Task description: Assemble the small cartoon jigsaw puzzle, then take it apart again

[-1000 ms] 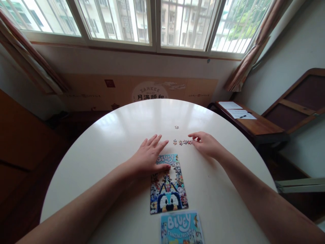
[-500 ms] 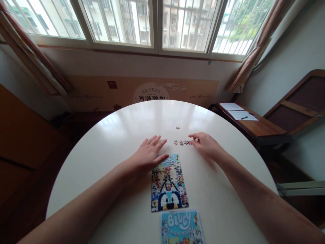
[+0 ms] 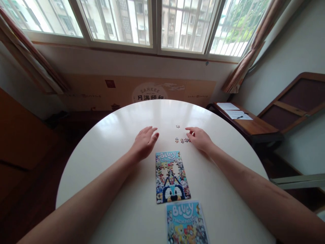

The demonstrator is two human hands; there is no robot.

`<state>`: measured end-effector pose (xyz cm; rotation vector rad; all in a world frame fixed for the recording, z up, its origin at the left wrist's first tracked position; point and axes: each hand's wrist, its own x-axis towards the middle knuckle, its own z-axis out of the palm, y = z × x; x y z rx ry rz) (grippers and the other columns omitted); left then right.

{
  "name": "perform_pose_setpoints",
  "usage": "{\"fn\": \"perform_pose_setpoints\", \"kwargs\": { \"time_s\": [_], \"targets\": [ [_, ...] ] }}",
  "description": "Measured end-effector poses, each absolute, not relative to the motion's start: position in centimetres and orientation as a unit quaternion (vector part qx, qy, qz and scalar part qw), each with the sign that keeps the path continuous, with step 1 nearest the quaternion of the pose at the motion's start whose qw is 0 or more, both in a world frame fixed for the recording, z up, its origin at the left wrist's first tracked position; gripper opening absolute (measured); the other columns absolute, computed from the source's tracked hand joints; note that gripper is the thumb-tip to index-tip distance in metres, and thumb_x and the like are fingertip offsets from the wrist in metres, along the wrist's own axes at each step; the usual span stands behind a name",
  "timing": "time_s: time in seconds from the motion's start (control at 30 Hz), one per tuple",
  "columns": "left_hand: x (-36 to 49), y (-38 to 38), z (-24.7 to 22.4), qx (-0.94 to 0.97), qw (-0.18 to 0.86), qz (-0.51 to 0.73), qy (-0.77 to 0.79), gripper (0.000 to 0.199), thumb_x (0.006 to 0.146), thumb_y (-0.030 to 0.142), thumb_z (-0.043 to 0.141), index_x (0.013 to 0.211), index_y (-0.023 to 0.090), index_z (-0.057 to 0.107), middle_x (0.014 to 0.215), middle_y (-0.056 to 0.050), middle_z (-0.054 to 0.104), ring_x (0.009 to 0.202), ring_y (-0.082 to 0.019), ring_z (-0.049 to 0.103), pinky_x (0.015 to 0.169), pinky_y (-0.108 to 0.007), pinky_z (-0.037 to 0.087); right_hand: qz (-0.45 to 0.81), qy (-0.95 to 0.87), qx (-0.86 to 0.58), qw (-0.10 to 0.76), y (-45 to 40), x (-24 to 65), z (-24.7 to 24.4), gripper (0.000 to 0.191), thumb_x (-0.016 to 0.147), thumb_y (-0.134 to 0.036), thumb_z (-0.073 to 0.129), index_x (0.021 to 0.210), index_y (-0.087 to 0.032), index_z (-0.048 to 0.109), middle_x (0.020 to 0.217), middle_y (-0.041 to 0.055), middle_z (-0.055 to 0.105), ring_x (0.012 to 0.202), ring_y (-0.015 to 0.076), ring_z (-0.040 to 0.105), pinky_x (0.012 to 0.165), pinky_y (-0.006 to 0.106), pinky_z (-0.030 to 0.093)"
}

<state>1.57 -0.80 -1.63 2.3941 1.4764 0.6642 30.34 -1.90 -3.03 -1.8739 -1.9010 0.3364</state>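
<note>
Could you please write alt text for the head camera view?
Two bare hands, left and right, hover over or rest on a white table, the right beside loose puzzle pieces; nearer lies an unfinished Bluey puzzle.

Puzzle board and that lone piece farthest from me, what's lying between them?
Between the puzzle board and the lone piece lies a row of loose pieces, in the head view.
</note>
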Motion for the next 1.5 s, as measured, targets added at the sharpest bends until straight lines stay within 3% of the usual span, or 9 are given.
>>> {"fn": "perform_pose_setpoints", "kwargs": {
  "time_s": [0.1, 0.27, 0.4, 0.6, 0.7, 0.87, 1.03, 1.2, 1.5],
  "targets": [
    [1.3, -0.4, -1.8, 0.807, 0.123, 0.267, 0.512, 0.06, 0.101, 0.053, 0.022, 0.136, 0.015, 0.053, 0.145, -0.014, 0.051, 0.139, -0.027, 0.038, 0.116, -0.047, 0.029, 0.105, -0.7, -0.685, 0.172, 0.0, 29.3, -2.0, 0.041, 0.092, -0.032, 0.057, 0.131, -0.023, 0.063, 0.114, 0.0081, 0.065, 0.11, 0.021, 0.058, 0.099, 0.03, 0.043],
    [1.0, 0.0, -1.9, 0.796, 0.129, 0.303, 0.508, 0.06, 0.1, 0.051, 0.024, 0.134, 0.013, 0.055, 0.141, -0.015, 0.054, 0.138, -0.027, 0.039, 0.116, -0.047, 0.03, 0.105, -0.682, -0.717, 0.098, 4.0, 27.2, -0.4, 0.036, 0.093, -0.04, 0.06, 0.119, -0.016, 0.068, 0.114, 0.011, 0.065, 0.108, 0.0208, 0.06, 0.097, 0.033, 0.046],
    [0.9, 0.0, -1.8, 0.791, 0.132, 0.319, 0.506, 0.061, 0.101, 0.051, 0.021, 0.132, 0.013, 0.056, 0.139, -0.014, 0.056, 0.137, -0.026, 0.04, 0.116, -0.047, 0.03, 0.111, -0.655, -0.746, 0.057, 5.8, 25.9, 0.4, 0.031, 0.092, -0.04, 0.064, 0.104, -0.011, 0.067, 0.107, 0.0091, 0.065, 0.105, 0.0189, 0.06, 0.097, 0.04, 0.049],
    [1.1, 0.0, -1.7, 0.795, 0.131, 0.321, 0.498, 0.063, 0.1, 0.053, 0.02, 0.133, 0.013, 0.055, 0.14, -0.015, 0.054, 0.137, -0.026, 0.039, 0.116, -0.046, 0.029, 0.167, -0.628, -0.759, 0.048, 6.9, 26.0, 0.8, 0.025, 0.085, -0.03, 0.072, 0.099, -0.01, 0.069, 0.09, 0.0061, 0.067, 0.086, 0.016, 0.064, 0.083, 0.034, 0.054],
    [1.4, -0.2, -1.6, 0.798, 0.139, 0.317, 0.494, 0.061, 0.101, 0.053, 0.021, 0.133, 0.014, 0.055, 0.141, -0.015, 0.053, 0.138, -0.027, 0.039, 0.116, -0.047, 0.029, 0.196, -0.629, -0.749, 0.075, 6.6, 26.4, 0.6, 0.022, 0.077, -0.021, 0.075, 0.096, -0.011, 0.072, 0.078, 0.0055, 0.067, 0.072, 0.0152, 0.063, 0.072, 0.028, 0.052],
    [1.5, -0.5, -1.3, 0.805, 0.14, 0.291, 0.497, 0.05, 0.1, 0.047, 0.035, 0.132, 0.015, 0.055, 0.145, -0.015, 0.049, 0.141, -0.028, 0.035, 0.116, -0.049, 0.028, 0.192, -0.65, -0.72, 0.151, 4.7, 26.1, 1.1, 0.019, 0.07, -0.007, 0.071, 0.089, -0.01, 0.074, 0.084, 0.0085, 0.068, 0.075, 0.0161, 0.062, 0.071, 0.028, 0.05],
    [1.5, -0.8, -0.8, 0.805, 0.125, 0.293, 0.501, 0.038, 0.095, 0.04, 0.052, 0.125, 0.017, 0.061, 0.147, -0.014, 0.046, 0.14, -0.031, 0.034, 0.114, -0.053, 0.031, 0.21, -0.675, -0.666, 0.238, 0.3, 25.5, 2.7, 0.023, 0.08, -0.016, 0.065, 0.101, -0.013, 0.073, 0.093, 0.0088, 0.068, 0.076, 0.0136, 0.061, 0.066, 0.026, 0.05],
    [2.1, -2.1, 0.8, 0.83, 0.172, 0.321, 0.422, 0.021, 0.092, 0.034, 0.058, 0.095, 0.019, 0.073, 0.116, -0.009, 0.068, 0.105, -0.023, 0.062, 0.093, -0.041, 0.052, 0.401, -0.661, -0.529, 0.35, -6.2, 25.3, 2.9, 0.031, 0.081, -0.028, 0.066, 0.106, -0.012, 0.073, 0.094, 0.0094, 0.07, 0.079, 0.0163, 0.066, 0.06, 0.027, 0.06],
    [3.1, -4.0, 2.6, 0.818, 0.381, 0.227, 0.366, 0.025, 0.084, 0.04, 0.065, 0.086, 0.018, 0.076, 0.078, -0.005, 0.074, 0.073, -0.018, 0.064, 0.066, -0.031, 0.05, 0.519, -0.611, -0.459, 0.382, -9.9, 25.0, 1.1, 0.027, 0.078, -0.026, 0.07, 0.102, -0.014, 0.073, 0.085, 0.0062, 0.069, 0.074, 0.0143, 0.067, 0.061, 0.027, 0.061]
  ]
}}
